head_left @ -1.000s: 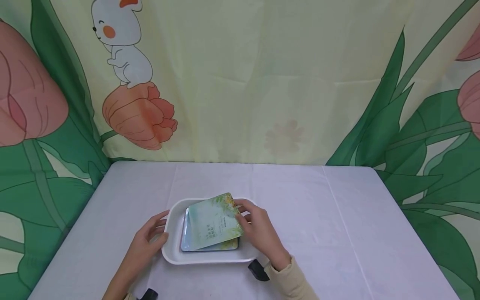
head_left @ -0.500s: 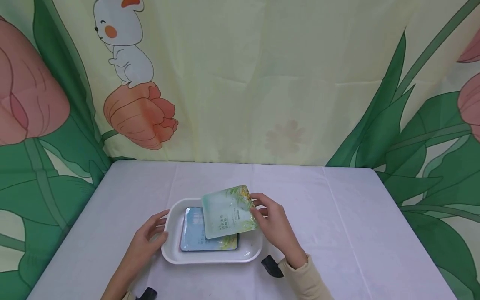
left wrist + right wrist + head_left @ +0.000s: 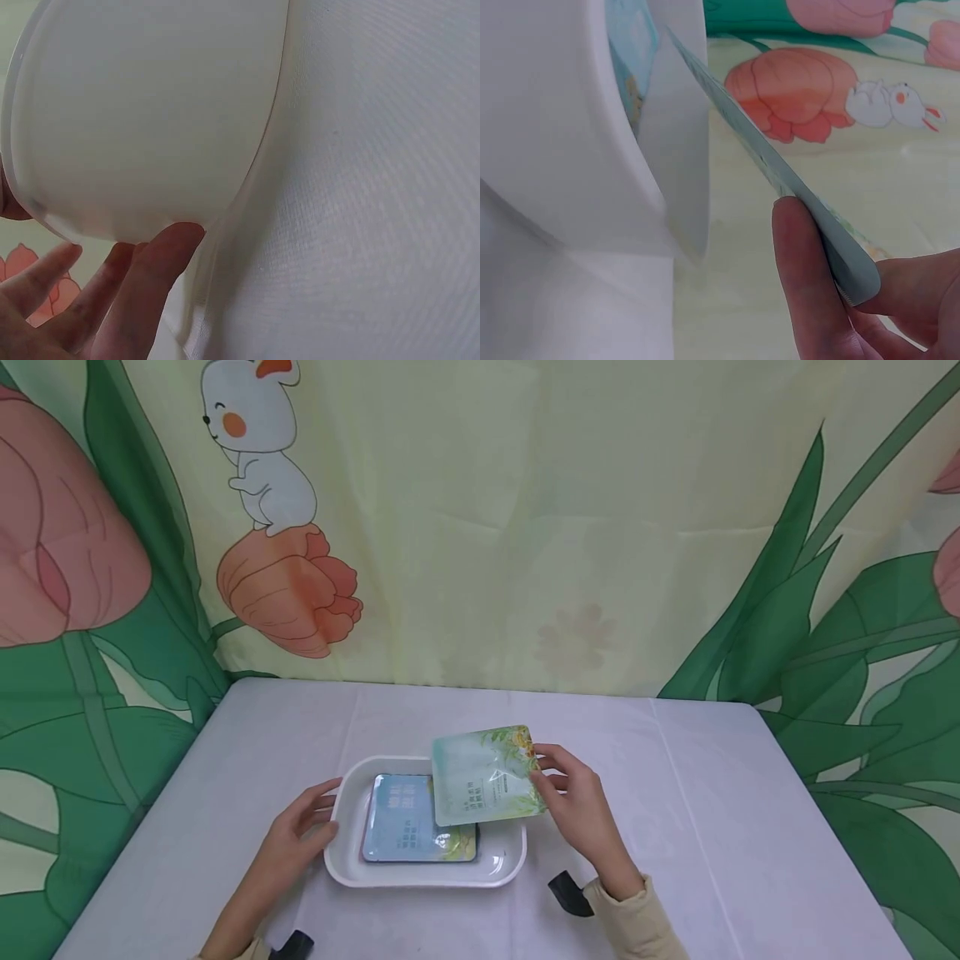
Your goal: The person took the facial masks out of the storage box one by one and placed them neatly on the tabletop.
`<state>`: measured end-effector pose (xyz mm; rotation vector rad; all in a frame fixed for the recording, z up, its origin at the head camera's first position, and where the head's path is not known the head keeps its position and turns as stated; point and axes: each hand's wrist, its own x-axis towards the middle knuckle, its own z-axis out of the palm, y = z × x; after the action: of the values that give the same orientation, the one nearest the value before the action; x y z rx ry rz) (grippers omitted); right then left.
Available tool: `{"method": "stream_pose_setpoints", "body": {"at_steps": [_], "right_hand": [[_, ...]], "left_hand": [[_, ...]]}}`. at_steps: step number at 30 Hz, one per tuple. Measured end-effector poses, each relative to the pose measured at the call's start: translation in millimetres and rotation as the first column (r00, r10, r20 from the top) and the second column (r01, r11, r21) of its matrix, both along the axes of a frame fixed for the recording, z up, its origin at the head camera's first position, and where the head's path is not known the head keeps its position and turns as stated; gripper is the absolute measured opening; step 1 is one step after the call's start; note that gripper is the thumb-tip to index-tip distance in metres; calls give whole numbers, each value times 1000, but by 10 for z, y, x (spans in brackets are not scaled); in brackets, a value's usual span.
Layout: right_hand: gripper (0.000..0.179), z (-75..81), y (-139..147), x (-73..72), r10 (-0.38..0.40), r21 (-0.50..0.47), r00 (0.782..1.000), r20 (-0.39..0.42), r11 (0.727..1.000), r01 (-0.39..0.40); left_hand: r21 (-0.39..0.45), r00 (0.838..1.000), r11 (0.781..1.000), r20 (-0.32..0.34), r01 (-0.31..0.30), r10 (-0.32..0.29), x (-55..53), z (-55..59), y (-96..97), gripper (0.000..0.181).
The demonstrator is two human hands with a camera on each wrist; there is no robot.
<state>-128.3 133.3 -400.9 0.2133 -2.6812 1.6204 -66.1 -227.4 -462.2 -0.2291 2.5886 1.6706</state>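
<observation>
My right hand (image 3: pixel 581 797) pinches the right edge of a pale green sheet mask packet (image 3: pixel 480 781) with leaves and yellow flowers printed on it. The packet is raised and tilted over the right part of a white tray (image 3: pixel 498 870). A light blue packet (image 3: pixel 401 818) lies flat in the tray, its upper right part hidden by the green one. My left hand (image 3: pixel 292 839) holds the tray's left end, its thumb (image 3: pixel 161 255) and fingers against the outer wall. The right wrist view shows the green packet (image 3: pixel 780 169) edge-on between thumb and fingers.
A white cloth (image 3: pixel 645 835) covers the table. Behind its far edge hangs a curtain (image 3: pixel 465 568) printed with tulips, leaves and a white rabbit. Black wrist straps or mounts (image 3: pixel 570 893) show below both hands.
My right hand has lifted the green packet off the blue one and moved it to the right, uncovering more of the blue packet. My left hand stays at the tray's end.
</observation>
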Motion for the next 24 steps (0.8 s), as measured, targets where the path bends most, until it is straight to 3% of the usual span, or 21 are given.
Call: {"method": "stream_pose_setpoints", "body": {"at_steps": [24], "right_hand": [[40,-20,588,-126,-58,-20,998,16,998,58]], "left_hand": [[-2,999,1000,53,-12,12,-31,-27,2,58]]}}
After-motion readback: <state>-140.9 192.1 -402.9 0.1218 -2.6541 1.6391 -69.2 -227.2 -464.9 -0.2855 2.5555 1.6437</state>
